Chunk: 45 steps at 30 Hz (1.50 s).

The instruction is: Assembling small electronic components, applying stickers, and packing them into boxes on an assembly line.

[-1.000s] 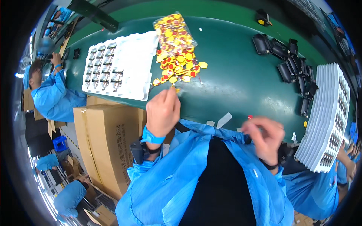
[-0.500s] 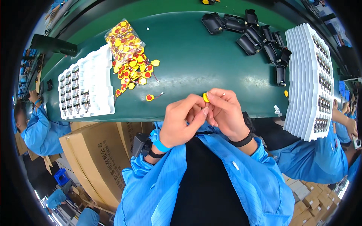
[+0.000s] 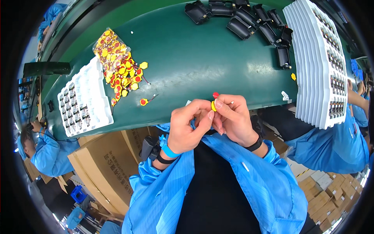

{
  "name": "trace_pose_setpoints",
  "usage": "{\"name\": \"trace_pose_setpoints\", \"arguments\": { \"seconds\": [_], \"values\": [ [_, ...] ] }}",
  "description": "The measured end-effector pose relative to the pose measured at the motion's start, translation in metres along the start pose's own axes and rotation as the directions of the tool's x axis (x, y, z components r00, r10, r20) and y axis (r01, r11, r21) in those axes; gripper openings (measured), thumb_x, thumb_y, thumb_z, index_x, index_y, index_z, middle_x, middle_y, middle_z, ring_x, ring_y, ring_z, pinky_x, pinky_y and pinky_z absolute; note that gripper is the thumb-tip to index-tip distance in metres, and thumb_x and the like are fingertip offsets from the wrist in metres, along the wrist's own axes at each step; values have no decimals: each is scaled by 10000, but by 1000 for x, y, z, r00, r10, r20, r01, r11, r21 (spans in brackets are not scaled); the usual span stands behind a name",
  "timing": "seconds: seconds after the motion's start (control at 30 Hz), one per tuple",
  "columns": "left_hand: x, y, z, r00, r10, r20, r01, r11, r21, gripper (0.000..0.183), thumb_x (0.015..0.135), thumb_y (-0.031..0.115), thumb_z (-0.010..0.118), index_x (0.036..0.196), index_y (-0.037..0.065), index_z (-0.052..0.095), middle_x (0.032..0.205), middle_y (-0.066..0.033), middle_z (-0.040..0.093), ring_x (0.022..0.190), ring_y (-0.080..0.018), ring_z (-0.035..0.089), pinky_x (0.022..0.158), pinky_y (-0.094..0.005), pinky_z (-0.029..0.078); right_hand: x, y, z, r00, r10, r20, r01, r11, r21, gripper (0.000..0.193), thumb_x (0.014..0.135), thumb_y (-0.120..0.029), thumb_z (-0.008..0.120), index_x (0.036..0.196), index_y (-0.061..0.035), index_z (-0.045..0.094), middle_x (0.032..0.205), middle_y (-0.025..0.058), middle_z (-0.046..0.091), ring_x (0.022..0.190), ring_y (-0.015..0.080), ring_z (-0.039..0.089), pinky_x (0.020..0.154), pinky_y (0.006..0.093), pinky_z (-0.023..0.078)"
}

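Note:
My left hand [image 3: 191, 125] and my right hand [image 3: 233, 117] meet at the front edge of the green table. Pinched between their fingertips is a small yellow disc piece [image 3: 213, 105], with a round red part [image 3: 216, 94] sticking up at its top. A small white tip shows beside my right fingers. Most of the piece is hidden by the fingers. To the left, a loose yellow-and-red disc piece with a wire lead [image 3: 143, 102] lies on the table. Beyond it, a pile of similar pieces [image 3: 126, 76] spills from a clear bag [image 3: 111, 46].
A white tray [image 3: 102, 113] partly filled with small metal-and-black parts sits left. Several black plastic housings [image 3: 241, 27] lie far right beside stacked white trays [image 3: 311, 78]. A cardboard box [image 3: 103, 163] stands below the table's edge. People in blue work on both sides.
A red part now shows above the yellow disc piece in my fingers. My view has shifted and tilted slightly; both hands keep nearly the same place.

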<state>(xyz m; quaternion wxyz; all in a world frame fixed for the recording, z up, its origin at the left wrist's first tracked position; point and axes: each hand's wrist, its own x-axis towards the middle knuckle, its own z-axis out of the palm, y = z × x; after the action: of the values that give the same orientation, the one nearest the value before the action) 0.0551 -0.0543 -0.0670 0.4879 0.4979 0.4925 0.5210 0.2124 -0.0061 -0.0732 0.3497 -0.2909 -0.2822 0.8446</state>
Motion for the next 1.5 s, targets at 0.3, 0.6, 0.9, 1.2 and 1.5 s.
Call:
{"name": "trace_pose_setpoints", "arguments": {
  "seconds": [0.3,0.6,0.9,1.2,1.5],
  "values": [
    [10,-2,5,964,264,43,-265,919,294,152,815,-30,693,957,6,651,633,-17,593,498,-70,519,480,-229,388,-18,-8,-26,996,60,73,-88,869,487,349,1043,-247,492,761,-42,503,524,38,424,385,145,389,364,282,298],
    [59,-14,40,782,-143,607,-612,13,791,150,786,175,624,769,31,584,639,-95,610,554,-233,626,544,-350,451,-18,-39,-70,824,-425,-374,443,896,-41,323,1039,-192,476,762,-27,493,539,74,445,429,155,407,395,270,301],
    [145,41,8,960,148,239,-265,193,945,320,915,305,614,860,-8,583,753,-198,646,709,-404,655,605,-488,512,-11,-19,-83,805,-510,-302,422,851,-313,212,993,-111,562,849,38,606,630,104,602,517,150,575,448,249,411],
    [190,-10,-41,915,232,329,-400,617,678,169,901,132,629,974,5,546,714,-167,611,648,-357,608,582,-420,463,-7,-24,-72,818,-496,-291,326,817,-475,108,947,-16,623,912,75,668,709,110,660,608,162,644,544,263,514],
    [72,35,-29,947,-123,296,172,974,-145,205,872,12,665,1041,-11,549,780,14,562,661,-28,496,510,-228,372,35,-58,0,884,-386,264,467,697,-544,119,945,-53,625,874,41,643,751,101,672,679,162,663,608,270,515]
  ]
}}
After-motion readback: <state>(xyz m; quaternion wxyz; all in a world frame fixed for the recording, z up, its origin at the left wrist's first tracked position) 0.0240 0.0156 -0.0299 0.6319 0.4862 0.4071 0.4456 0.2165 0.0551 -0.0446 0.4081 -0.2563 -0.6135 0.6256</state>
